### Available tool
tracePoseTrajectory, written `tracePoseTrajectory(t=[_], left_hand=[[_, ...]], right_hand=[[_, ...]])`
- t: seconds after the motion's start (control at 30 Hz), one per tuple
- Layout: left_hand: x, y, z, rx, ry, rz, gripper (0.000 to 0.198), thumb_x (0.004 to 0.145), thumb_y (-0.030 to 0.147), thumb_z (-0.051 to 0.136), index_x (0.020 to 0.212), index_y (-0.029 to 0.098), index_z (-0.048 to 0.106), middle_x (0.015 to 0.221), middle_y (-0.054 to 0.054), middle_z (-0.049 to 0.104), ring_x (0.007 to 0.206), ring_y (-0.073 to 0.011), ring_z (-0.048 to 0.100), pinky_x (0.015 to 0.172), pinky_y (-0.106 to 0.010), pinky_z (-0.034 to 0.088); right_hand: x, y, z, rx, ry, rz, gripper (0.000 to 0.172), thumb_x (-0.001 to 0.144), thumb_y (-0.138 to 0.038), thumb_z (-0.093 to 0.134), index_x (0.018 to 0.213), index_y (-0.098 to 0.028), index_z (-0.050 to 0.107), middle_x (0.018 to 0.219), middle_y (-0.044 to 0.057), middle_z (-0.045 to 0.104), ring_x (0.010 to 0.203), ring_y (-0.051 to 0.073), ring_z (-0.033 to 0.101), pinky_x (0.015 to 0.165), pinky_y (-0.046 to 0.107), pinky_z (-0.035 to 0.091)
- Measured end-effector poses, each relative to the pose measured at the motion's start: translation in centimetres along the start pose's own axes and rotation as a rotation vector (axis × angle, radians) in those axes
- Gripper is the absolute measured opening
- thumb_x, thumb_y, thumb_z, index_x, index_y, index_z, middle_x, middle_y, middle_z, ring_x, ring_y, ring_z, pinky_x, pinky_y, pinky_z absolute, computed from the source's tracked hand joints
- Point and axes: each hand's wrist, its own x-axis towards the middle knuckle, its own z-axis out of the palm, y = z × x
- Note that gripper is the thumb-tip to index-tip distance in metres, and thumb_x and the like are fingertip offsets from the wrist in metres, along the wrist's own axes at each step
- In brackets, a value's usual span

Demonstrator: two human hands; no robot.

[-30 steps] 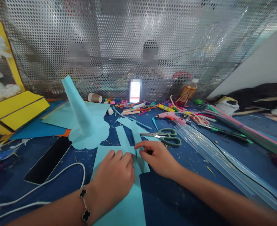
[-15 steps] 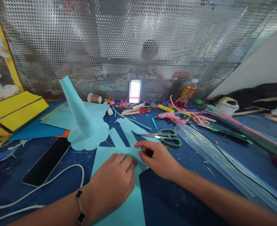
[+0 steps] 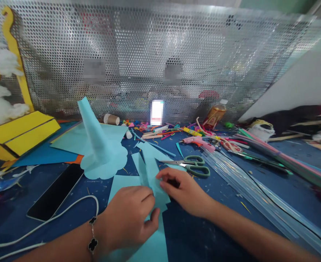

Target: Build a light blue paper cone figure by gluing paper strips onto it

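Observation:
My left hand (image 3: 131,216), with a chain bracelet at the wrist, is curled over a cut piece of light-blue paper (image 3: 158,194). Its fingertips are at the base of a raised narrow strip, and its thumb stands a little apart. My right hand (image 3: 186,189) has its index finger and thumb closed at the right edge of this piece. Under both hands lies a larger light-blue sheet (image 3: 155,243). Green-handled scissors (image 3: 194,165) rest just beyond my right hand, blades pointing left. A light-blue paper cone on a scalloped base (image 3: 97,145) stands to the left.
A black phone (image 3: 55,193) and white cable (image 3: 78,199) lie left, near a yellow box (image 3: 21,133). Beyond the hands are a pink glue gun (image 3: 200,142), a bottle (image 3: 216,113) and a lit phone (image 3: 157,112). Clear plastic strips (image 3: 247,185) lie right, before a perforated metal screen (image 3: 138,43).
The cut paper has shifted and turned between my hands, its narrow strip now raised and closer to the wider arm. My left thumb has come into view. The camera has tilted up slightly.

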Motion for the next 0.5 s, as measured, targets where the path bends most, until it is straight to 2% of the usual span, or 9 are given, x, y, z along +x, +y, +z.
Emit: tracePoseTrajectory(t=[0.07,0.13,0.23,0.3,0.43,0.5], left_hand=[[0.0,-0.2,-0.4,0.057,0.064,-0.017,0.027,0.096,0.023,0.050,0.070,0.021,0.058,0.068,-0.002,0.057,0.064,-0.0200,0.059,0.056,-0.036,0.044],[0.0,-0.6,-0.6,0.134,0.090,-0.071,0.030,0.096,0.022,0.049,0.068,0.021,0.058,0.067,-0.003,0.057,0.064,-0.0212,0.059,0.057,-0.037,0.045],[0.1,-0.9,-0.4,0.174,0.032,-0.174,0.028,0.097,0.021,0.048,0.073,0.020,0.062,0.074,-0.005,0.064,0.070,-0.0233,0.064,0.064,-0.040,0.051],[0.1,-0.9,-0.1,0.135,-0.016,-0.204,0.025,0.098,0.020,0.048,0.079,0.020,0.065,0.081,-0.005,0.068,0.076,-0.0241,0.066,0.071,-0.042,0.055],[0.2,-0.6,0.1,0.030,-0.020,-0.220,0.018,0.097,0.019,0.051,0.092,0.019,0.068,0.095,-0.006,0.073,0.089,-0.0247,0.069,0.083,-0.043,0.057],[0.3,-0.5,0.0,0.003,-0.025,-0.238,0.018,0.097,0.018,0.050,0.095,0.019,0.068,0.096,-0.006,0.073,0.092,-0.0251,0.069,0.085,-0.043,0.057]], right_hand=[[-0.3,-0.1,0.4,-0.202,-0.082,-0.082,0.017,0.089,-0.020,0.057,0.098,-0.020,0.072,0.080,0.002,0.069,0.069,0.016,0.060,0.063,0.028,0.047],[-0.6,-0.3,0.6,-0.383,-0.089,-0.161,0.025,0.089,-0.017,0.058,0.109,-0.019,0.073,0.094,0.007,0.073,0.085,0.020,0.066,0.077,0.032,0.051],[-1.0,-0.6,0.8,-0.554,-0.058,-0.196,0.036,0.092,-0.021,0.060,0.127,-0.018,0.069,0.110,0.012,0.073,0.106,0.028,0.066,0.094,0.042,0.051],[-1.3,-0.9,1.1,-0.585,-0.061,-0.189,0.037,0.091,-0.022,0.063,0.127,-0.019,0.069,0.114,0.012,0.073,0.109,0.029,0.065,0.097,0.044,0.051],[-1.4,-1.2,1.6,-0.540,-0.083,-0.209,0.045,0.084,-0.024,0.072,0.128,-0.021,0.068,0.120,0.010,0.072,0.111,0.028,0.064,0.101,0.045,0.051],[-1.2,-1.0,1.1,-0.529,-0.092,-0.244,0.046,0.084,-0.027,0.075,0.129,-0.022,0.068,0.122,0.009,0.072,0.112,0.028,0.064,0.101,0.043,0.051]])
